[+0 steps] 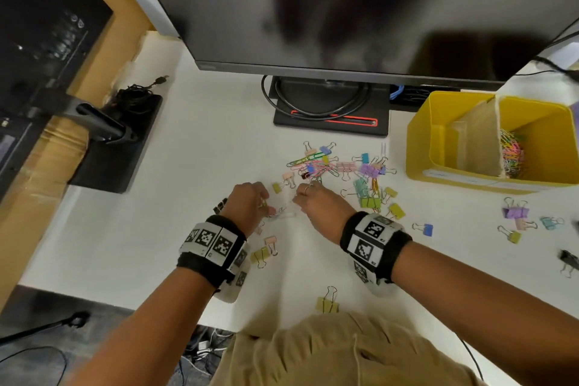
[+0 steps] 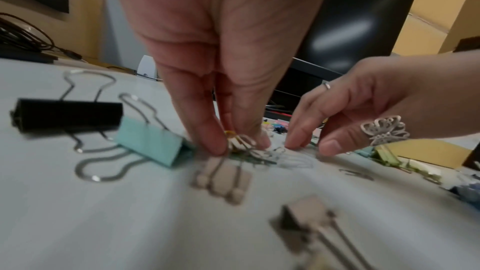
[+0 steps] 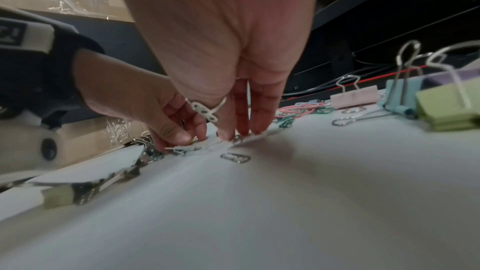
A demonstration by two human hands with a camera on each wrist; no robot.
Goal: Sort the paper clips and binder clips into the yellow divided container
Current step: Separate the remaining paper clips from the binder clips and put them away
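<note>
The yellow divided container (image 1: 438,147) stands at the right of the white desk; coloured paper clips (image 1: 512,153) lie in its right compartment, behind a cardboard divider (image 1: 479,141). A mixed pile of paper clips and binder clips (image 1: 329,166) lies mid-desk. Just in front of it, my left hand (image 1: 268,208) (image 2: 241,145) pinches a small bunch of paper clips (image 2: 242,142) against the desk. My right hand (image 1: 297,197) (image 3: 241,132) has straight fingers with the tips down on the desk beside white paper clips (image 2: 293,161). A lone silver paper clip (image 3: 235,157) lies close by.
A monitor (image 1: 344,9) and its stand base (image 1: 332,116) with cables sit behind the pile. A black binder clip (image 2: 67,114) and a teal one (image 2: 153,143) lie left of my left hand. More binder clips (image 1: 517,213) are scattered at right, and a yellow one (image 1: 327,304) lies near the front edge.
</note>
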